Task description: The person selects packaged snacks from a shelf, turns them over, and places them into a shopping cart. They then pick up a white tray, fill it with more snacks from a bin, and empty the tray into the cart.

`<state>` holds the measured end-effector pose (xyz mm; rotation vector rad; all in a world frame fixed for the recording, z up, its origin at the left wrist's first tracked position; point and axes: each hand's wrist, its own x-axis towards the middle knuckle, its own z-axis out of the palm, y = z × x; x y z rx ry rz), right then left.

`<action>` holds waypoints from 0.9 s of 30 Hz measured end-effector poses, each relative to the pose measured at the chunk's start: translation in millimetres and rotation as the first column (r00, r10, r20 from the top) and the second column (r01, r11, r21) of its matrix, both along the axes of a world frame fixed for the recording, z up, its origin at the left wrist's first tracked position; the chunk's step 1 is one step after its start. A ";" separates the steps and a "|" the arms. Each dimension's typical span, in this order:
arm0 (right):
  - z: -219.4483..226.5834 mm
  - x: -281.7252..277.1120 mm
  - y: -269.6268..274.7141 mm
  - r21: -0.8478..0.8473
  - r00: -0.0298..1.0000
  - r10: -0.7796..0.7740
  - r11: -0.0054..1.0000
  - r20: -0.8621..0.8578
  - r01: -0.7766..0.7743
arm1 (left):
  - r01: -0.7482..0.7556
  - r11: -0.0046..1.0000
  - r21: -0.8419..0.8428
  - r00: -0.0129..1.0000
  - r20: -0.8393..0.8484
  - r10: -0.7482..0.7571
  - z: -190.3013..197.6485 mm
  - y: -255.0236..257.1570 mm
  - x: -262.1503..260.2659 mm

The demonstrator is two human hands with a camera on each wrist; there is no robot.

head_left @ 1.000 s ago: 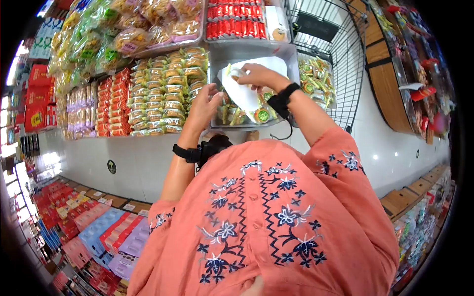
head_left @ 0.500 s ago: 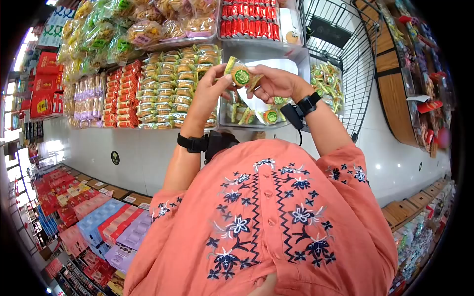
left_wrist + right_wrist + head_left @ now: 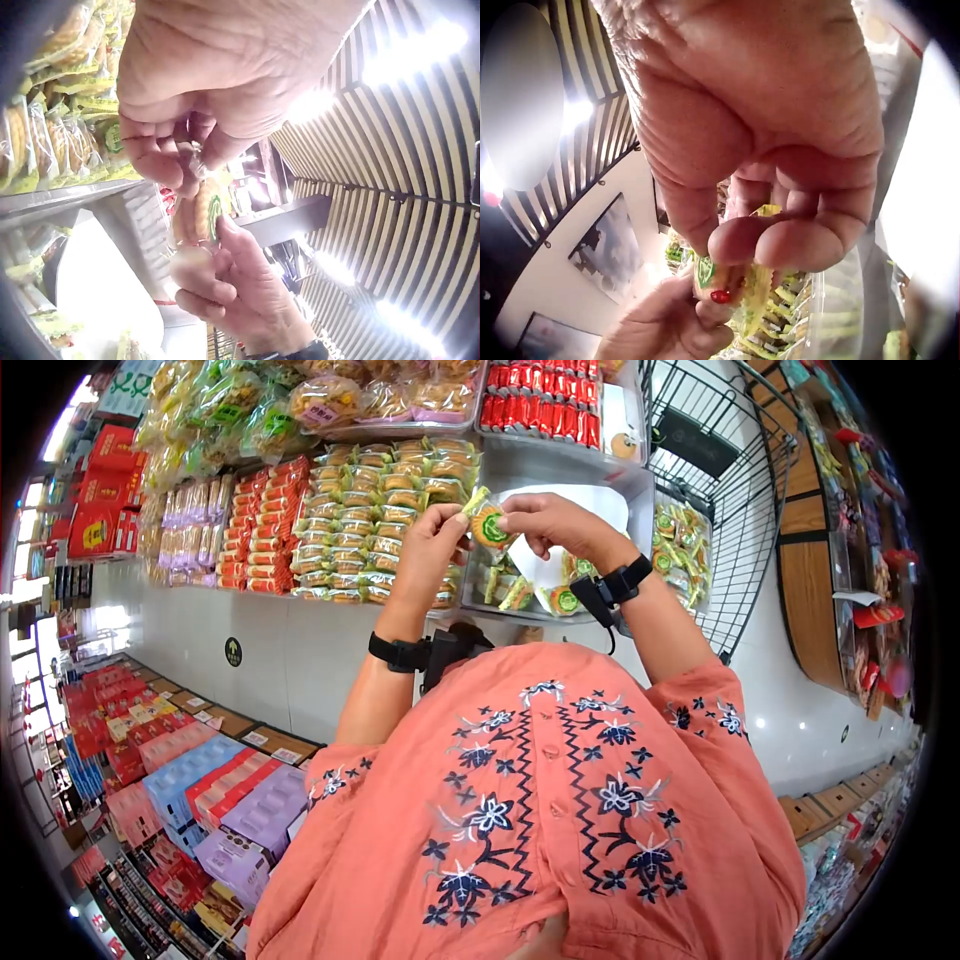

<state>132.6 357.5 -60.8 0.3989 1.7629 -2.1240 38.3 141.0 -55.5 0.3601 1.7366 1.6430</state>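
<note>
Wrapped cookie (image 3: 489, 526): held up over left side of grey bin (image 3: 560, 472), pinched by both left hand (image 3: 432, 550) and right hand (image 3: 572, 525). Inside bin, white sheet (image 3: 538, 566) and loose packets (image 3: 563, 600). Left of bin, stacked cookies (image 3: 365, 510); right, wire cart (image 3: 727, 575); beyond, red packets (image 3: 540, 405).

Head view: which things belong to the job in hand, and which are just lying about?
Likely in the job:
- wrapped snack, held by left hand and right hand
- grey bin
- loose packs inside it

Apparently just about:
- red-wrapped packs
- orange-red packs
- purple boxes
</note>
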 end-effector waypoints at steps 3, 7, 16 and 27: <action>-12.1 -3.4 -12.9 -0.184 0.993 -0.120 0.976 0.020 0.121 | -0.023 0.999 -0.038 1.000 0.008 0.023 -0.8 -3.7 1.4; -26.0 -8.3 -32.8 -0.200 0.996 -0.079 0.976 0.043 0.086 | 0.063 0.983 -0.173 0.996 -0.054 -0.073 -9.7 -15.4 -0.1; -31.8 -12.8 -37.8 0.067 0.974 -0.228 0.971 -0.020 0.229 | -0.061 0.865 -0.499 0.523 -0.754 -0.398 21.0 -13.5 -50.5; -34.4 -14.0 -43.1 0.153 0.962 -0.253 0.952 -0.098 0.266 | -0.065 0.766 -0.640 0.170 -0.763 -0.623 0.6 14.9 -58.1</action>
